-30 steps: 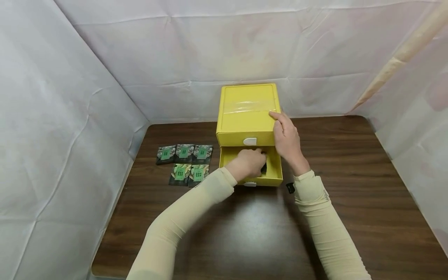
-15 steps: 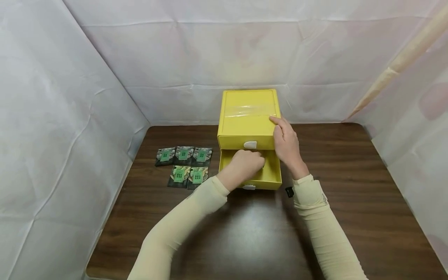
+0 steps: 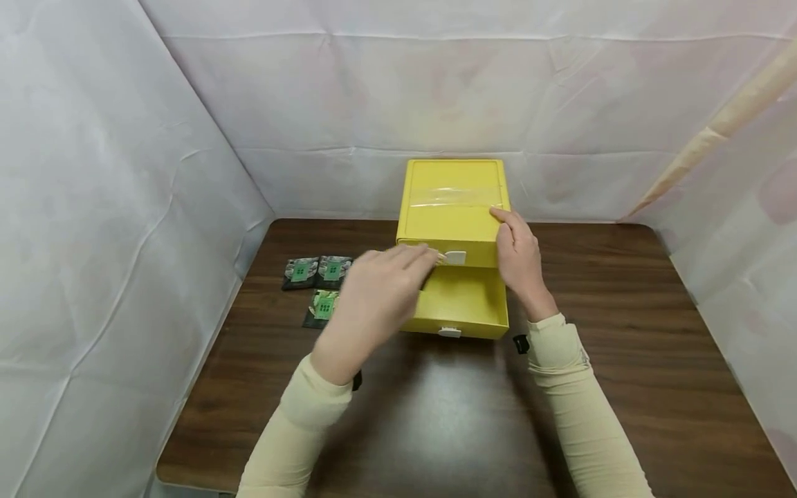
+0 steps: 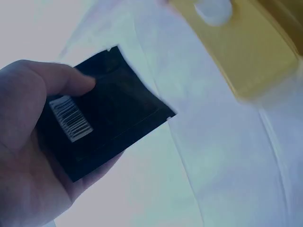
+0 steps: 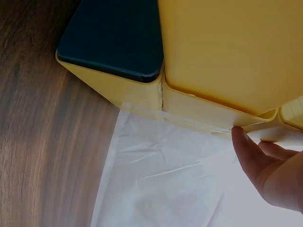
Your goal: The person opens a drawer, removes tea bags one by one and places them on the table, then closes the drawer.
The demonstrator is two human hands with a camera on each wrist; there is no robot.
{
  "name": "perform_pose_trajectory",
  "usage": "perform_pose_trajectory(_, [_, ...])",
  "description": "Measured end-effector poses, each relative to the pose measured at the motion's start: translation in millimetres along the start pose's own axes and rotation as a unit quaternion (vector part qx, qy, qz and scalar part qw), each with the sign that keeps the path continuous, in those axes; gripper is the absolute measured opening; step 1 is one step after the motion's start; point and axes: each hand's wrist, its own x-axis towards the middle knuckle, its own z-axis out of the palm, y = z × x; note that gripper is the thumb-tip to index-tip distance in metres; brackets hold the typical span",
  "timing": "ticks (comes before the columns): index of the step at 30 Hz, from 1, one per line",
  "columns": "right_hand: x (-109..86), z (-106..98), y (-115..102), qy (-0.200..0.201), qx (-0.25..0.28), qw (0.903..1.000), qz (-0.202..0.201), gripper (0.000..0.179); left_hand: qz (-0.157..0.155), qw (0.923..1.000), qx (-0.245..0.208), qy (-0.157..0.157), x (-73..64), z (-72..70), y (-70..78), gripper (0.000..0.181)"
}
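Note:
A yellow two-drawer box (image 3: 451,207) stands at the back of the table, its lower drawer (image 3: 463,304) pulled out. My left hand (image 3: 380,290) hovers in front of the box's left side, above the table. In the left wrist view this hand (image 4: 28,142) pinches a black sachet (image 4: 99,118) with a barcode label, thumb on top. My right hand (image 3: 517,252) rests on the box's top right edge, fingers laid along it. The right wrist view shows those fingertips (image 5: 246,146) touching the box (image 5: 227,52).
Three dark sachets with green labels (image 3: 300,271) (image 3: 333,268) (image 3: 322,304) lie on the brown wooden table (image 3: 623,332) left of the box; my left hand hides whatever lies beside them. White sheeting (image 3: 124,207) walls the table at the back and both sides.
My left hand has come out of the open lower drawer and risen to the left with a sachet. It now covers part of the sachet group. The right hand has stayed on the box.

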Motion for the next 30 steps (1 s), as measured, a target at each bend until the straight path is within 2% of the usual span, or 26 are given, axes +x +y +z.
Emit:
perform_pose_trajectory(3, [0.0,-2.7,0.6,0.006,0.000,1.0000,0.002,0.045,-0.049,0.9971,-0.014,0.056,-18.2,-4.9,-20.1,0.045])
perform_pose_trajectory(6, [-0.5,-3.8,1.2,0.010,0.000,0.9999,0.004,0.045,-0.086,0.9939,-0.017,0.068,-37.6,-4.8,-41.2,0.050])
perform_pose_trajectory(13, [-0.9,-2.5,0.2,0.008,0.000,1.0000,-0.003,0.047,-0.151,0.9880,-0.004,0.033,-89.3,5.7,-90.8,0.041])
perform_pose_trajectory(17, [-0.4,-1.9,-2.2,0.004,0.002,1.0000,-0.007,0.048,-0.208,0.9781,-0.006,0.008,-124.7,16.5,-115.4,0.034])
perform_pose_trajectory(21, [0.5,-1.6,-4.2,-0.002,0.003,1.0000,-0.008,0.048,-0.251,0.9675,-0.014,-0.026,-155.8,27.3,-132.8,0.032])
perform_pose_trajectory(26, [1.4,-1.6,-4.9,-0.005,0.001,1.0000,-0.008,0.048,-0.271,0.9611,-0.025,-0.047,-179.2,41.4,-148.3,0.032])
perform_pose_trajectory(30, [-0.9,-1.4,-4.6,-0.010,-0.004,0.9999,0.005,0.048,-0.282,0.9549,-0.038,-0.085,-196.2,59.4,-160.8,0.031])
